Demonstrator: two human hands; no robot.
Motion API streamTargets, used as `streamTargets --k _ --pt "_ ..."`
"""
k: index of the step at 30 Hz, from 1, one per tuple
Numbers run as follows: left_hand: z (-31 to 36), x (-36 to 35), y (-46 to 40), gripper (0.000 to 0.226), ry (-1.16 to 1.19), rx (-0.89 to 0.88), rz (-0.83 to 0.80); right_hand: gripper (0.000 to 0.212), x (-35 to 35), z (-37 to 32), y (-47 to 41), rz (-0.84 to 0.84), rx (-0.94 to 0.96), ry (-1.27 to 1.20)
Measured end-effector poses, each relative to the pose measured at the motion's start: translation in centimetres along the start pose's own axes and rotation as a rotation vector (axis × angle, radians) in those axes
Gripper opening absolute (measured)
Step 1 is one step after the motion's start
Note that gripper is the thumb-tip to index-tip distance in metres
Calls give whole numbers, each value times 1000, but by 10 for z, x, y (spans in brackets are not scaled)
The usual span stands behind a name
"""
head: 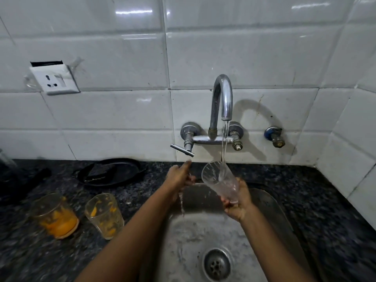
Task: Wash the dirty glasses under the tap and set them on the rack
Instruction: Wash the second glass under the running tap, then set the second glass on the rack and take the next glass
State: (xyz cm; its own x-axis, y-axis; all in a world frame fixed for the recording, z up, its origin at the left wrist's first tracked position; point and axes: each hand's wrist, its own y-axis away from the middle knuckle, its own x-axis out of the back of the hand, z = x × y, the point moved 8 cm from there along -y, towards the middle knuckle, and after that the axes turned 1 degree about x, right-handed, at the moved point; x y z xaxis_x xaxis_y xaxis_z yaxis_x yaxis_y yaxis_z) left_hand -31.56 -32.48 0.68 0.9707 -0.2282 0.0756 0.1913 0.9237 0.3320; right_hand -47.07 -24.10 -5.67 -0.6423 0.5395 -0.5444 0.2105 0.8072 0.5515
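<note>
- Clear wet tumbler (220,181), tilted under the tap (222,98) stream over the sink (203,231); right hand (239,202) grips its base: slip risk.
- Left hand (179,176) spread, dripping, holding nothing.
- Two orange-stained glasses (104,215) wait on the table's left; an elbow could topple them.

I see a clear glass (220,181) tilted under the tap (222,98), its mouth up and toward the wall, the water stream falling into it over the sink (195,237). Two dirty glasses stand upright on the dark counter left of it: one (56,215) holding orange pulp, one (104,215) smeared with orange bits.
</note>
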Motion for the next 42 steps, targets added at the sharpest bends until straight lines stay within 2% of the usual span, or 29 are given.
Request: streamTargets --k 2,4,6,8,11,13,14,15,17,18,19,20,22,23,27,30,34,38,40,42 --pt "24 6 -4 60 -114 -150 151 48 1 -2 2 -20 -21 -19" --pt "40 9 -7 70 -373 -228 293 47 -2 -7 4 -48 -20 -18" --pt "54 7 -3 61 -635 -281 424 46 -5 -16 6 -67 0 -20" --pt "67 -2 2 45 -856 -400 470 44 -6 -28 12 -68 50 -33" --pt "68 -10 1 48 -1102 -472 476 36 1 -59 29 60 261 144" --pt "59 -9 11 51 -1056 -481 504 32 1 -84 52 180 478 364" --pt "46 -8 16 50 -915 -460 484 32 -4 -94 66 218 586 475" --pt "25 -10 18 48 -694 -396 387 36 -12 -103 81 245 693 611" --pt "-33 -31 19 39 -167 -120 -6 53 -37 -111 110 274 875 949" --pt "-57 -48 26 34 2 17 -195 60 -50 -111 122 272 939 1107" --pt "-72 -57 34 32 69 91 -306 64 -64 -110 134 254 994 1236" --pt "-79 -61 38 29 95 116 -342 64 -78 -107 146 224 1043 1336" --pt "-78 -54 45 19 98 114 -284 65 -105 -99 166 117 1142 1478" --pt "-75 -44 48 16 28 81 -234 66 -119 -92 175 51 1187 1531" --pt "-55 2 64 11 -192 -118 -234 72 -164 -60 199 -150 1262 1680" --pt "-35 61 80 20 -290 -251 -158 70 -203 -32 213 -264 1356 1718" --pt "-17 168 107 15 -244 -288 -16 63 -264 12 228 -366 1585 1663" --pt "-22 290 133 14 -214 -311 163 63 -329 68 228 -469 1676 1541" --pt "-36 354 139 23 -291 -296 275 61 -365 99 221 -514 1673 1503" --pt "-57 428 143 31 -444 -246 456 58 -408 137 210 -601 1657 1488"
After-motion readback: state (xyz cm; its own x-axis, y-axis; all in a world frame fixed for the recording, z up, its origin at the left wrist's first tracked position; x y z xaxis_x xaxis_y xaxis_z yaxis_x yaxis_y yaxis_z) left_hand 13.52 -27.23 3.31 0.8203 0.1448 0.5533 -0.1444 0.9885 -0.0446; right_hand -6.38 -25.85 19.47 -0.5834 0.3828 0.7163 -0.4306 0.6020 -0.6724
